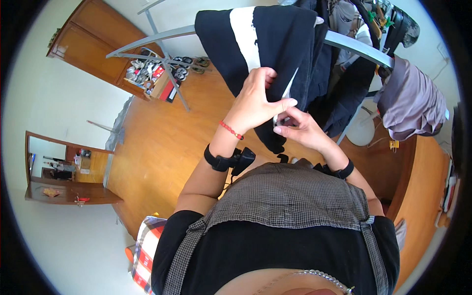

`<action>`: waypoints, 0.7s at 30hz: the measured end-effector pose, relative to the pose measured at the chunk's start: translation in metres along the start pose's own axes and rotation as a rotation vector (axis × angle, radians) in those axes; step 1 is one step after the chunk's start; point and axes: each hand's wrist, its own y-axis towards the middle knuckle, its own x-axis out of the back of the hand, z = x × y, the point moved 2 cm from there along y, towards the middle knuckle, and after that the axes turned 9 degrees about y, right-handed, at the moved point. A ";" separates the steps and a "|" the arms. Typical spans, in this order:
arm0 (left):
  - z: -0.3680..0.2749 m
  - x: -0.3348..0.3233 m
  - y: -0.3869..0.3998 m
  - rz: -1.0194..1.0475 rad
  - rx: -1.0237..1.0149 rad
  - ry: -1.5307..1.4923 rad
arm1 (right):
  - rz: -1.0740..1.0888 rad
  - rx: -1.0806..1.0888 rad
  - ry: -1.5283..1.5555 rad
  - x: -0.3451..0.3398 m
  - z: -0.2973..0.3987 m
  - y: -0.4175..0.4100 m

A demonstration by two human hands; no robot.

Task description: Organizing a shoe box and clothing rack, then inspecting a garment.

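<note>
Black trousers with a wide white stripe (285,33) hang folded over the grey metal rail (344,42). My left hand (258,97), with a red bead bracelet at the wrist, lies against the front of the cloth, its fingertips curled in by the white stripe and its thumb pointing right. Just below that thumb, my right hand (300,127) pinches the edge of the garment, where a bit of white shows between thumb and fingers. The two hands nearly touch. Whether the left fingers grip the cloth is hard to tell. Below them hangs the dark lower end of the garment.
More dark clothes (332,92) and a greyish-purple garment (413,99) hang to the right along the rail. A round white fan or stand base (360,129) is on the floor beneath. Shoes and boxes (160,83) stand by a wooden cabinet (99,40); a wooden desk (424,177) is at right.
</note>
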 end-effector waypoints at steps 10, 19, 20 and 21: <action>0.019 0.001 -0.016 -0.297 0.048 0.069 | -0.434 0.063 0.179 0.043 -0.057 0.003; 0.018 -0.006 -0.025 -0.304 -0.249 0.216 | -0.523 -0.053 -0.071 0.013 -0.095 0.015; 0.021 -0.009 -0.024 -0.281 -0.276 0.285 | -0.489 -0.055 -0.085 0.009 -0.100 0.012; 0.023 -0.010 -0.024 -0.258 -0.302 0.356 | -0.452 -0.057 -0.098 0.001 -0.095 0.012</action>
